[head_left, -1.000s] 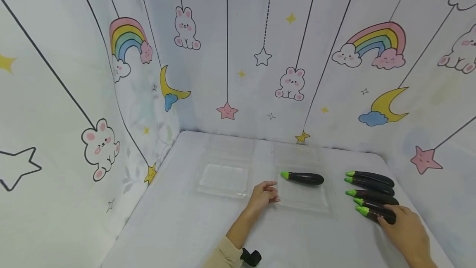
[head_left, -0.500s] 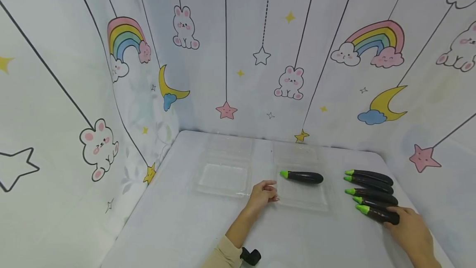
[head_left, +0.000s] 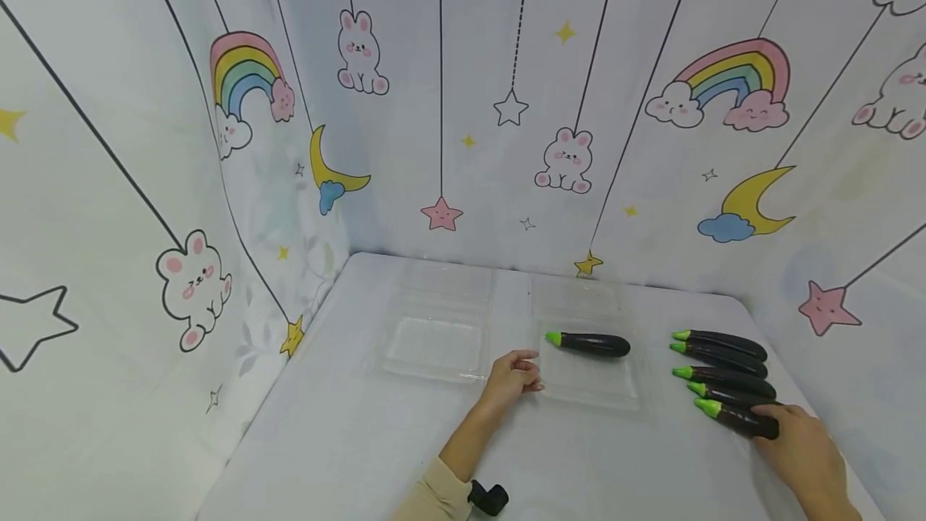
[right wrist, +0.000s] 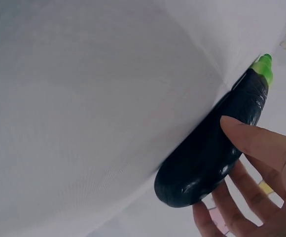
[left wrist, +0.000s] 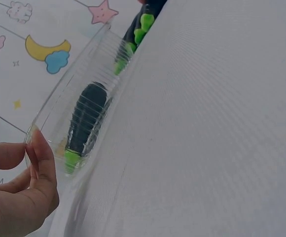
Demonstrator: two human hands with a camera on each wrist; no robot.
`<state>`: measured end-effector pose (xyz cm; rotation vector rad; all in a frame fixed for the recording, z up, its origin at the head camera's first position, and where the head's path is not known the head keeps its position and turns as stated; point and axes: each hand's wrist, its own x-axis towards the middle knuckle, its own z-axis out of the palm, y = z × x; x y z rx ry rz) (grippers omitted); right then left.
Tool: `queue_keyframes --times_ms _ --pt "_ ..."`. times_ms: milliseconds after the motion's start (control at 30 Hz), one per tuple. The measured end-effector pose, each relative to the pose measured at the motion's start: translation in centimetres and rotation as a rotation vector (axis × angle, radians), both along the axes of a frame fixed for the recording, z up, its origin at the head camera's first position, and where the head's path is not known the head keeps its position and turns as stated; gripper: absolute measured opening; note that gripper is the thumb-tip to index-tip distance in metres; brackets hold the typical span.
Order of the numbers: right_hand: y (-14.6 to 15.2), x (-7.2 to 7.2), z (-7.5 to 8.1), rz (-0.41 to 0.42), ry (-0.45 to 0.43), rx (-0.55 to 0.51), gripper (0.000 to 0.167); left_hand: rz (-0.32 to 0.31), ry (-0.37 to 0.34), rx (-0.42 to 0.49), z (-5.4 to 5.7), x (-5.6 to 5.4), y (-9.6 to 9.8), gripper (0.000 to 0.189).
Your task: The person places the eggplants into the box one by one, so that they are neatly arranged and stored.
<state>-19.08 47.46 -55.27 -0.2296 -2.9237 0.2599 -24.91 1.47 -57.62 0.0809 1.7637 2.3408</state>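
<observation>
Grasping the nearest eggplant point(head_left: 739, 419) by its rounded half, the right grip point(head_left: 801, 453) lay at the right side of the white desk point(head_left: 325, 441), thumb on one side and fingers on the other. That eggplant's green stem end pointed leftward, away from the hand; whether it was clear of the cloth could not be told. Just beyond lay four more eggplants point(head_left: 723, 358) in a row, their green ends also to the left. Well apart from these, the left grip point(head_left: 510, 380) pinched the left edge of a clear plastic container point(head_left: 589, 402). Inside that container another eggplant point(head_left: 589, 345) lay crosswise, toward its far side. Farther left stood a second clear container point(head_left: 434, 350). Behind the desk hung a white backdrop point(head_left: 405, 159) printed with rabbits, stars, moons and rainbows.
</observation>
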Motion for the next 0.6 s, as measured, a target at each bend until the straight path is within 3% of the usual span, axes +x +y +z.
queue_keyframes --times_ms 200,433,600 --pt "-0.1 0.0 0.3 0.002 -0.043 0.003 0.049 0.011 -0.016 0.010 0.1 0.0 0.1 0.038" --pt "-0.8 0.1 1.2 -0.038 -0.181 -0.026 0.051 -0.010 -0.014 -0.002 0.2 0.2 -0.2 0.039" --pt "-0.9 0.2 1.6 -0.013 -0.176 -0.021 0.053 -0.016 -0.017 -0.002 0.2 0.1 -0.2 0.039"
